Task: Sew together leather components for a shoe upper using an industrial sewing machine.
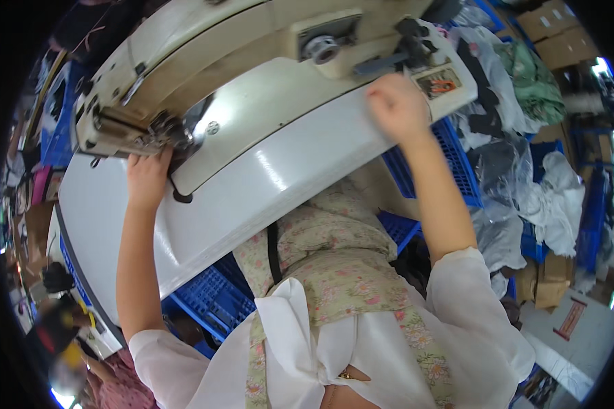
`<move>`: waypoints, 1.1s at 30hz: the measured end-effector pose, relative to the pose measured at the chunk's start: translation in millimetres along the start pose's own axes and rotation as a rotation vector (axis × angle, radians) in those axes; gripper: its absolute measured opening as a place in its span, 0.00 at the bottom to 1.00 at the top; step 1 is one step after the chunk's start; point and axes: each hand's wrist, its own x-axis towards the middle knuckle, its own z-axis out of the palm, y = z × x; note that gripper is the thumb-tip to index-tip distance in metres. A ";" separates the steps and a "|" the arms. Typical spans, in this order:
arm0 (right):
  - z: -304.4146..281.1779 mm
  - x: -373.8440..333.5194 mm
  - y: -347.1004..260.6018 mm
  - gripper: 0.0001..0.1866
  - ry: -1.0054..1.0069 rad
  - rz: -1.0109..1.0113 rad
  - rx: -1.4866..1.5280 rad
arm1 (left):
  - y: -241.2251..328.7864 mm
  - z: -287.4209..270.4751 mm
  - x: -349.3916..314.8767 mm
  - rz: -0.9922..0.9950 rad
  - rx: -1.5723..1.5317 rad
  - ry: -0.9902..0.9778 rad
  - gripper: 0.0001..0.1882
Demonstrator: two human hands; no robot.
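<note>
In the head view, reaching beneath the needle end of the sewing machine (239,58) with the left hand (148,178), at upper left on the white table (280,170); cannot tell whether grasping. Clenching the right hand (397,105), blurred, near the table's right end, above a blue crate (451,163); cannot tell around what, if anything.

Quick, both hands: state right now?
Left hand: partly hidden at the sewing machine; grip can't be told.
Right hand: closed, blurred; whether holding anything can't be told.
</note>
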 end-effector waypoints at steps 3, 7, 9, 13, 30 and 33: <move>-53.6 2.4 74.4 0.07 0.039 0.034 -0.291 | -0.9 1.2 11.2 -0.007 -0.001 -0.090 0.16; -88.5 1.8 127.5 0.11 -0.180 0.125 -0.586 | 2.5 1.7 13.2 0.041 0.019 0.064 0.13; -91.5 -0.6 134.9 0.11 -0.284 0.195 -0.502 | 4.1 -0.4 15.0 0.030 0.000 0.012 0.13; -103.1 8.3 140.0 0.08 -0.482 0.182 -0.453 | 11.4 -13.0 20.0 0.017 0.055 -0.060 0.13; 81.8 31.8 -259.8 0.25 -0.539 0.354 1.353 | 70.5 -56.1 48.8 -0.088 0.300 -0.670 0.25; 130.6 38.5 -283.9 0.42 -0.017 -0.004 0.732 | 75.1 -38.3 22.3 -0.118 0.534 -0.562 0.24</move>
